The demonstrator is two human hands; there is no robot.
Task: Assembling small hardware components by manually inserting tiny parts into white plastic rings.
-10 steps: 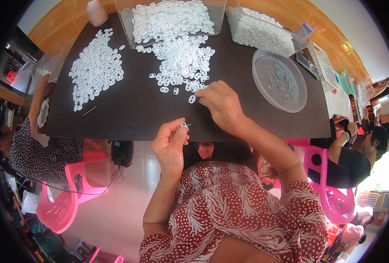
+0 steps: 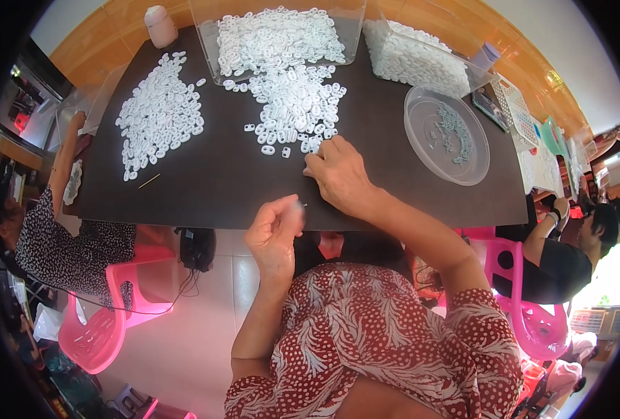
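Note:
My left hand [image 2: 274,236] is raised at the table's near edge, thumb and fingers pinched. A small white two-hole plastic piece with a thin metal pin showed in this pinch a moment before; now the blurred thumb hides most of it, and only a tiny tip [image 2: 304,204] shows. My right hand [image 2: 341,174] is low over the dark table [image 2: 219,188], fingers curled together and pointing down. Whatever is under its fingertips is hidden. Just beyond it lies a heap of white two-hole pieces [image 2: 292,105], with a few loose ones at its near edge.
Behind the heap is a clear box [image 2: 363,31] of white pieces, with another full box [image 2: 422,63] to its right. A second pile [image 2: 160,115] and a yellowish stick [image 2: 149,181] lie left. A round clear dish [image 2: 415,150] holds small grey pins [image 2: 456,133]. People sit at both sides.
My right hand has drawn slightly nearer and left, covering the spot of a loose white piece. My left thumb has moved over the piece it pinches. The whole view has shifted a little.

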